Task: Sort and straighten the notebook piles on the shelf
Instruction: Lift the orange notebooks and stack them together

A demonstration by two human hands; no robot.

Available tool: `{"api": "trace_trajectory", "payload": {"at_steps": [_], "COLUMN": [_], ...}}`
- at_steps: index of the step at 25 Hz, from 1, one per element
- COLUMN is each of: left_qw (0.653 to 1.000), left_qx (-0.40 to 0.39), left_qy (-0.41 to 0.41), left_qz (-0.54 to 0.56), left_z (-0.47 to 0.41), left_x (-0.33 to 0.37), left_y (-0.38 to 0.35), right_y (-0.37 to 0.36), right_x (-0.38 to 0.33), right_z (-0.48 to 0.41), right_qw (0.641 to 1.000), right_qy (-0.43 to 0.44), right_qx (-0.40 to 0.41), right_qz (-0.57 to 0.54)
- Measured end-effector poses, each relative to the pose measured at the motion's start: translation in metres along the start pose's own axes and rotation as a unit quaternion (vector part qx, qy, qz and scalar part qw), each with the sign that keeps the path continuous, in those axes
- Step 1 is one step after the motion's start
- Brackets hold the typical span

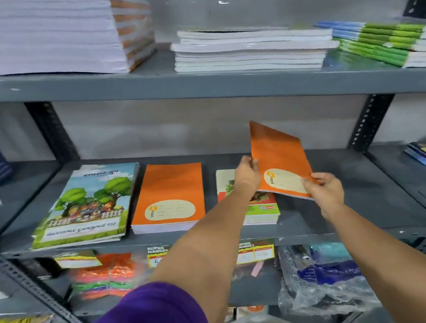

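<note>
Above the shelf [345,198], both hands, left [247,174] and right [326,190], clamped a tilted orange book [278,158]; its matching pile [168,196] lay to the left.

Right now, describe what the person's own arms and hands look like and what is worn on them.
Both forearms are bare. The left hand and right hand wear no gloves, and no rings or watch show. A loose purple sleeve covers the left upper arm; the right arm's upper part is out of frame.

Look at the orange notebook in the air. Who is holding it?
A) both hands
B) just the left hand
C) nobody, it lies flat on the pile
A: the left hand and right hand each grip an edge of the tilted orange notebook.
</note>
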State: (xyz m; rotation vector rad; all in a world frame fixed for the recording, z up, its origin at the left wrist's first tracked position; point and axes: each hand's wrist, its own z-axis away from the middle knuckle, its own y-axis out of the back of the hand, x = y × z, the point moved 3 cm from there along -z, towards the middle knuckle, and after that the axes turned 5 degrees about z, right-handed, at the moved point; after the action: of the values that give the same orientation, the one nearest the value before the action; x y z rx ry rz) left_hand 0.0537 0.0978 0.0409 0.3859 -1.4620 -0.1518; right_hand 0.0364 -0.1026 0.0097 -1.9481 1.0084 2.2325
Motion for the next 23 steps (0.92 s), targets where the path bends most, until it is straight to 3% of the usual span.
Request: {"api": "trace_trajectory", "payload": {"at_steps": [5, 11, 14, 18, 23], "left_qw": [0.996, 0.985, 0.972, 0.927, 0.934], "left_qx": [0.082, 0.106, 0.103, 0.087, 0.064], "left_qy": [-0.009, 0.015, 0.027, 0.018, 0.013], "left_qz": [-0.040, -0.133, -0.208, -0.366, -0.351], "left_z": [-0.001, 0.005, 0.012, 0.021, 0.022], "left_x": [-0.049, -0.100, -0.118, -0.132, -0.141], "left_y": [0.114, 0.224, 0.250, 0.262, 0.263], "right_y": [-0.090, -0.172, -0.191, -0.203, -0.202], "right_x": [-0.048, -0.100, -0.104, -0.097, -0.089], "right_z": [0.054, 0.117, 0.139, 0.159, 0.169], "right_qw": [0.994, 0.970, 0.960, 0.942, 0.933], "right_qy": [0.075, 0.178, 0.190, 0.196, 0.162], "right_qx": [-0.054, -0.116, -0.133, -0.139, -0.114], "right_qz": [0.060, 0.121, 0.157, 0.235, 0.302]}}
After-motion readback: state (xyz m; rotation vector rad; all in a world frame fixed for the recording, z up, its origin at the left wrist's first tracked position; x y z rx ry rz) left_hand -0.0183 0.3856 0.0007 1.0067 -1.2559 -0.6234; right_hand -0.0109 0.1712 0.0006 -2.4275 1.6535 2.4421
